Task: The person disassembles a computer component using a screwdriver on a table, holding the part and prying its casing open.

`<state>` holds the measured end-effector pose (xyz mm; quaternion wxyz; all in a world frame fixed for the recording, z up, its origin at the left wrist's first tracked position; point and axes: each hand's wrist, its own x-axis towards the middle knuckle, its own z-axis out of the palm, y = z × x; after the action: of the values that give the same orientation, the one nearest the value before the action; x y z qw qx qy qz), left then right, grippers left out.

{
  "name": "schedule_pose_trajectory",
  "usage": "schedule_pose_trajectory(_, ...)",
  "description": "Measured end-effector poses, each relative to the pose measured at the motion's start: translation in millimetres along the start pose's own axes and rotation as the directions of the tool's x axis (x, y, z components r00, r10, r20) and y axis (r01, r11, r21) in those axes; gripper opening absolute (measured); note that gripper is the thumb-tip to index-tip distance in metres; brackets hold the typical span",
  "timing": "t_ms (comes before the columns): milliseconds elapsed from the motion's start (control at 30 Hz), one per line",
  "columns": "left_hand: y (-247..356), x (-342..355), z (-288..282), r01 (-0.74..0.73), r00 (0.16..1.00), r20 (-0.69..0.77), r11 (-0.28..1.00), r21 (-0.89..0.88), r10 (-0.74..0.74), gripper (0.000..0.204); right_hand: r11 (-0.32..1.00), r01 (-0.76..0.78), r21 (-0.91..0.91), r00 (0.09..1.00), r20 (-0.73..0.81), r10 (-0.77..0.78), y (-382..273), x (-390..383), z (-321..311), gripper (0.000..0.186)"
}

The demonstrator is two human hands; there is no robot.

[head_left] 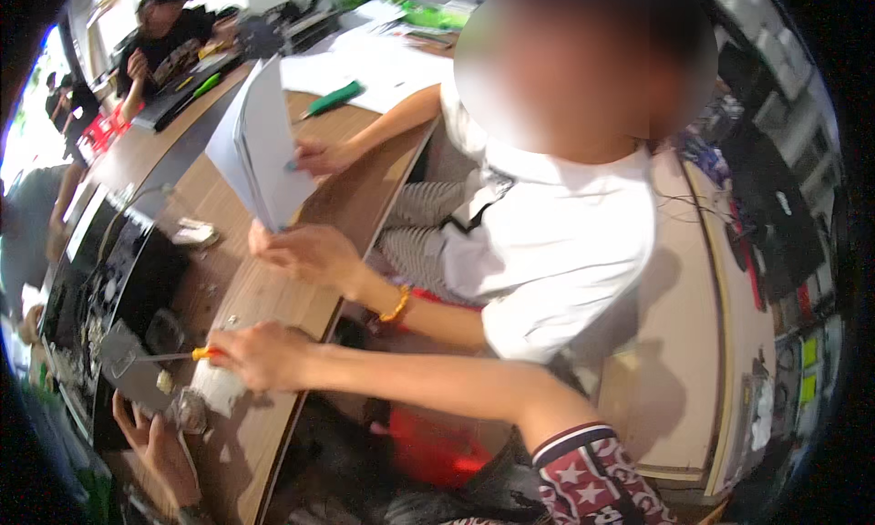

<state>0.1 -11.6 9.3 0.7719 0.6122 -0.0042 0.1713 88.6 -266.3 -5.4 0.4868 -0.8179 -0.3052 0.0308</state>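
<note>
Right grip (264, 356) holds orange-handled tool (206, 353) inside table edge (290, 423).

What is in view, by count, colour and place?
table: one, brown, centre to left
co-worker: one, white shirt, table's right
paper sheaf: one, white, co-worker's hands
papers: several, white, table's far end
tool: one, green, beside papers
box: one, black, table's left
screwdriver: one, orange handle, lower left
flat piece: one, dark grey, near screwdriver tip
background people: several, mostly dark clothing, upper left
remaining clutter: blurred, uncountable
left hand: one, bare, lower left
right hand: one, bare, holding screwdriver
</note>
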Motion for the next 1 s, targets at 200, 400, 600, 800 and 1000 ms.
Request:
schedule_pose_trajectory(200, -10.9, 7.0, 0.6, 0.019, 0.999, 0.047, 0.998, 0.053, -0.022, 0.078, 0.996, 0.08, 0.043, 0.996, -0.047, -0.078, 9.6, -5.0, -1.1, 0.03)
schedule_pose_trajectory(400, -8.5, 6.7, -0.3, 0.002, 0.999, 0.048, 0.999, 0.049, -0.004, 0.076, 0.992, 0.127, 0.019, 0.988, -0.091, -0.125, 8.2, -3.7, 3.7, 0.025)
schedule_pose_trajectory(600, -13.5, 9.5, -11.9, 0.014, 0.994, 0.104, 0.998, 0.064, -0.021, 0.075, 0.988, 0.156, -0.009, 0.97, -0.187, -0.155, 14.9, -4.4, 7.8, 0.025)
schedule_pose_trajectory(800, -6.0, 4.7, 4.2, 0.007, 0.998, 0.063, 0.994, 0.113, -0.014, 0.068, 0.988, 0.126, 0.085, 0.983, -0.147, -0.113, 13.4, -3.4, 4.1, 0.027)
schedule_pose_trajectory(1000, -9.9, 2.9, -0.8, -0.149, 0.98, 0.174, 0.935, 0.321, 0.097, 0.079, 0.984, 0.151, 0.094, 0.971, -0.2, -0.13, 13.5, -2.9, 5.3, 0.027)
